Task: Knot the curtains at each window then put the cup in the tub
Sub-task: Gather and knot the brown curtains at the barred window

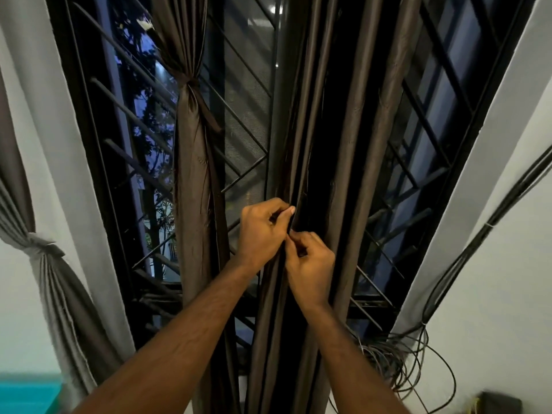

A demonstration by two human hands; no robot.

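A dark brown curtain [346, 174] hangs loose in long folds down the middle of the barred window. My left hand [263, 231] pinches a fold of it near its left edge. My right hand [310, 264] sits just below and to the right, fingers closed on the same fold. Left of them a second brown curtain [194, 180] hangs tied with a band at its upper part. At the far left a grey curtain [44, 249] is knotted at mid height. No cup or tub is in view.
Black window bars [140, 124] and mesh stand behind the curtains. A tangle of black cables [397, 360] lies at the sill's lower right and runs up the white wall. A teal surface [27, 395] shows at the bottom left.
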